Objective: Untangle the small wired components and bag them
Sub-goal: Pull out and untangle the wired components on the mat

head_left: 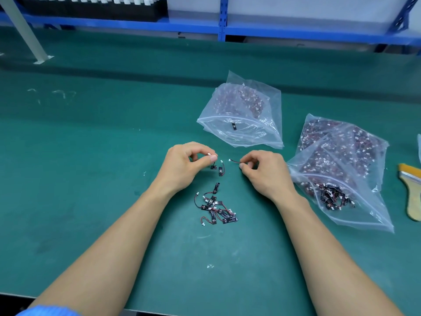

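Pinching thin wires (234, 161), left hand (182, 166), right hand (266, 172) (crinkly bags (241, 115))

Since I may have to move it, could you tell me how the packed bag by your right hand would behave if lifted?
The packed bag is thin, crumpled film, so probably floppy and sagging. Its loose wired components would likely shift, and those near the mouth might spill.

Three clear bags (241, 135) of parts lie on the bench (91, 167): one alone, two overlapping. One brush (412, 197). Roughly a dozen loose wired components (216, 208), too tangled to count exactly.
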### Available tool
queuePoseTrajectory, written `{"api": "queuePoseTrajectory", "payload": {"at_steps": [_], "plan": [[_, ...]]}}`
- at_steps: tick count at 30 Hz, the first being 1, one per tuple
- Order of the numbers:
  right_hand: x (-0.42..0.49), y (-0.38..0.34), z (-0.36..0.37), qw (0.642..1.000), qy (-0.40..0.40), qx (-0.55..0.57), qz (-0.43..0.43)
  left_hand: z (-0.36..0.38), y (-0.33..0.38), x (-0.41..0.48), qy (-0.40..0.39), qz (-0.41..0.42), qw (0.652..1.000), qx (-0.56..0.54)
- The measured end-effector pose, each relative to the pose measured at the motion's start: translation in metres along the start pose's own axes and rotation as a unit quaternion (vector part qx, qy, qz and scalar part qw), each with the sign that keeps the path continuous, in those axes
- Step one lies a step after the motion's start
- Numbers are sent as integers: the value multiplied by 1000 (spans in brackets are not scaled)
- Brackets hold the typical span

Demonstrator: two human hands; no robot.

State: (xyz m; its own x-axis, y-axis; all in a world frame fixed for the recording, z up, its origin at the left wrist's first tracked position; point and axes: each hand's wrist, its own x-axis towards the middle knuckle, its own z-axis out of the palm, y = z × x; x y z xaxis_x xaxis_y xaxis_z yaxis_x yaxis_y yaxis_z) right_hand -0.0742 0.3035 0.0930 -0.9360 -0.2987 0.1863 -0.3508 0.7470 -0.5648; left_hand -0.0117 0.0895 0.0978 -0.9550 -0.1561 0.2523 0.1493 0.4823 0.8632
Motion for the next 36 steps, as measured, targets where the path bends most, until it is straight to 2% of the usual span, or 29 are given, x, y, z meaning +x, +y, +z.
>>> {"api": "queuePoseTrajectory", "payload": {"at_steps": [3, 9, 11, 15, 18, 22, 28, 33, 36], "plan": [[0, 0, -1, 1000, 3, 2, 1, 0, -3, 1, 36, -24, 999, 24], [-2, -2, -2, 1000, 16, 27, 2, -1, -6, 5, 60, -87, 975, 194], [-4, -5, -5, 998, 26, 46, -30, -3, -7, 6, 62, -98, 969, 219], [-11, -18, -6, 984, -50, 76, -152, -11, -6, 6, 82, -83, 971, 209], [-16, -27, -1, 974, -103, 79, -187, -16, -7, 5, 94, -64, 974, 197], [-16, -28, 2, 970, -128, 101, -179, -16, -4, 1, 37, -20, 983, 179], [-14, -22, -3, 966, -80, 227, -99, -17, -1, -3, -67, 13, 984, 162], [-9, -18, -12, 955, 7, 295, -39, -19, 6, -6, -116, 15, 984, 138], [-2, -7, -15, 969, 84, 233, 7, -20, 12, -10, -173, 33, 980, 96]]}}
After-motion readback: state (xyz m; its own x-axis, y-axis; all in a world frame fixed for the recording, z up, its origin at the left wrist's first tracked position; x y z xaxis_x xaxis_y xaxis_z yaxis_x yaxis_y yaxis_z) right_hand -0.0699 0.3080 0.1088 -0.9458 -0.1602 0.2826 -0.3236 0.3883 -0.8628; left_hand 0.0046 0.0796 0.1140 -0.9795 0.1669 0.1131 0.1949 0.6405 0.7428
